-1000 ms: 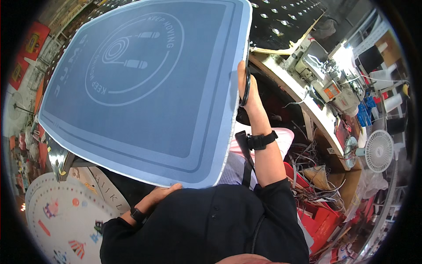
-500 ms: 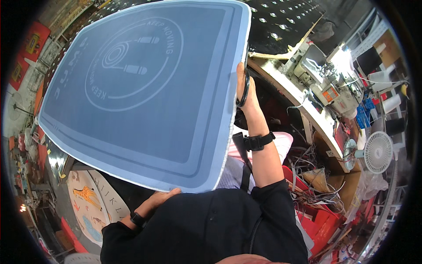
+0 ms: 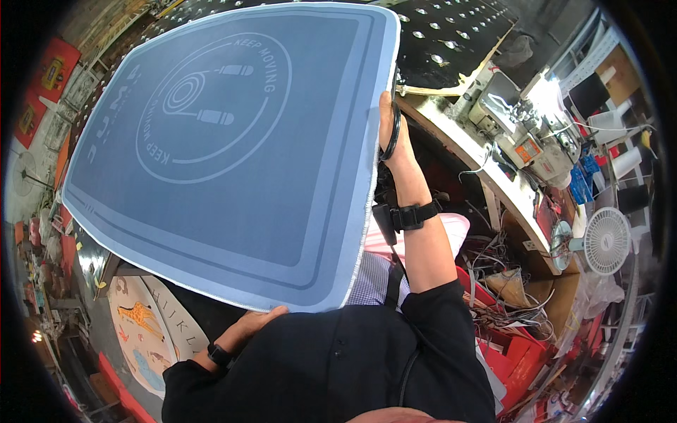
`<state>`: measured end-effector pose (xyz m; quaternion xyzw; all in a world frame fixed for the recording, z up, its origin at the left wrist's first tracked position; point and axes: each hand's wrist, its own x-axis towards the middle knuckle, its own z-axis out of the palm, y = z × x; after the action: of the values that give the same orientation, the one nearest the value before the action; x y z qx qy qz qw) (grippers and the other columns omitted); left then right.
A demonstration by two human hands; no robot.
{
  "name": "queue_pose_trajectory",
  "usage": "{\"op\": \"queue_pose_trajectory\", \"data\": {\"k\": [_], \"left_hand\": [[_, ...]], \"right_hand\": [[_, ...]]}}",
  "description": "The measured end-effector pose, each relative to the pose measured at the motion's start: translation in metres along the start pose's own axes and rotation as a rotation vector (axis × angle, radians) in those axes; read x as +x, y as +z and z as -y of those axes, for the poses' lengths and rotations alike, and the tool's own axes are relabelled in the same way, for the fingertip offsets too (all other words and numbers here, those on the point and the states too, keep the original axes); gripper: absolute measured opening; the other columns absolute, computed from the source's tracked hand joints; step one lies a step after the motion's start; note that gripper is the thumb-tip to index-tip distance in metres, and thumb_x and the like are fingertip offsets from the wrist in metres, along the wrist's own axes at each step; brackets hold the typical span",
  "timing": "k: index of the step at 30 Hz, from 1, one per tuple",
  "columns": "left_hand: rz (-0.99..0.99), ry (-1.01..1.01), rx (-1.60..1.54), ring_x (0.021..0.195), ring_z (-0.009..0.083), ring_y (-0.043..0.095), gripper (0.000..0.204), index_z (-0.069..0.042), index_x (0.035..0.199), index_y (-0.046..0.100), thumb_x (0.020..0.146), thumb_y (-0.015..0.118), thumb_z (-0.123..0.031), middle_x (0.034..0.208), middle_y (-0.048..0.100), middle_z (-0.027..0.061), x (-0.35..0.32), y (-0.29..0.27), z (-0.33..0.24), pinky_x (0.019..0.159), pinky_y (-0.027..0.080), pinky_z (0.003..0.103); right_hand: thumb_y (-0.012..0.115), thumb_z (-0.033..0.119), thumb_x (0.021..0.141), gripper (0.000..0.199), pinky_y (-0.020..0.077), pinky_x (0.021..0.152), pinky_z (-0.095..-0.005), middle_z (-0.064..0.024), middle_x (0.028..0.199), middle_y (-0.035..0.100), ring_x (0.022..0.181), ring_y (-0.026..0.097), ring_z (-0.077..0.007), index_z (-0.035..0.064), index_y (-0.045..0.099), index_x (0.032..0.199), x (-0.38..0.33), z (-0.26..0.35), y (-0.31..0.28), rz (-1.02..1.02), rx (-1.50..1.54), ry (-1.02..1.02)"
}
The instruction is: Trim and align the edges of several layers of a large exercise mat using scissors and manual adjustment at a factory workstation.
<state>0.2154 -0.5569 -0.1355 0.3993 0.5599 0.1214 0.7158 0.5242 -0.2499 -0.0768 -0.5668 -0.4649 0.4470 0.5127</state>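
A large blue-grey exercise mat [image 3: 282,190] with rounded corners and a pale stitched edge is held up before me. On its face is a printed jump rope inside a ring. My left hand [image 3: 262,322] grips the near edge, thumb on top and the other fingers hidden beneath. At the right edge, my right hand [image 3: 396,137] holds the mat, its thumb on the face and the remaining fingers out of sight behind it. A black loop [image 3: 393,132], like a scissors handle, hangs about that hand; the rest of it is hidden.
Beyond the mat lies a black table [image 3: 451,42] dotted with metal studs. A sewing machine [image 3: 525,141] stands on the bench at right, near a white fan [image 3: 606,241]. Tangled cords [image 3: 504,296] fill a red bin. Printed children's mats [image 3: 144,324] lie at lower left.
The mat's far edge has dipped slightly toward me, and its face has tilted a little. My right hand has shifted slightly up the edge. Both hands keep their hold.
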Motion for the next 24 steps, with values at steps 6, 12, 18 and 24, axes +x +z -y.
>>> {"op": "queue_pose_trajectory", "data": {"k": [6,12,18,24], "left_hand": [[0.016,0.010,-0.002,0.092,0.0173,0.055,0.038,0.001,0.107,0.057,0.088,0.055,-0.032,0.099,0.060,0.0100,0.000,-0.003,-0.001,0.079,0.044,0.030],[0.011,0.022,-0.024,0.092,0.0175,0.055,0.038,0.002,0.107,0.057,0.088,0.055,-0.032,0.100,0.059,0.0101,0.000,-0.001,0.006,0.080,0.044,0.030],[0.009,0.024,-0.043,0.093,0.0177,0.055,0.039,0.002,0.107,0.057,0.088,0.055,-0.032,0.101,0.059,0.0102,-0.002,-0.002,0.011,0.080,0.044,0.030],[0.015,0.022,-0.030,0.093,0.0179,0.054,0.039,0.002,0.108,0.057,0.088,0.055,-0.032,0.101,0.059,0.0103,-0.003,-0.001,0.013,0.081,0.044,0.031]], "right_hand": [[0.031,0.059,0.090,0.073,0.0450,0.080,-0.0307,-0.0139,0.105,0.057,0.096,0.053,-0.0191,-0.0048,0.047,0.121,0.030,0.000,-0.002,0.048,0.159,0.036],[0.030,0.061,0.089,0.077,0.0464,0.080,-0.0317,-0.0164,0.108,0.055,0.097,0.054,-0.0212,-0.0062,0.041,0.124,0.028,0.005,-0.003,0.029,0.010,0.014],[0.031,0.065,0.086,0.083,0.0461,0.083,-0.0339,-0.0191,0.117,0.051,0.101,0.053,-0.0230,-0.0054,0.034,0.131,0.022,0.014,0.002,0.039,0.090,0.056],[0.033,0.064,0.085,0.081,0.0459,0.079,-0.0375,-0.0192,0.104,0.057,0.094,0.056,-0.0256,-0.0038,0.038,0.130,0.016,0.036,0.001,0.069,0.030,0.258]]}}
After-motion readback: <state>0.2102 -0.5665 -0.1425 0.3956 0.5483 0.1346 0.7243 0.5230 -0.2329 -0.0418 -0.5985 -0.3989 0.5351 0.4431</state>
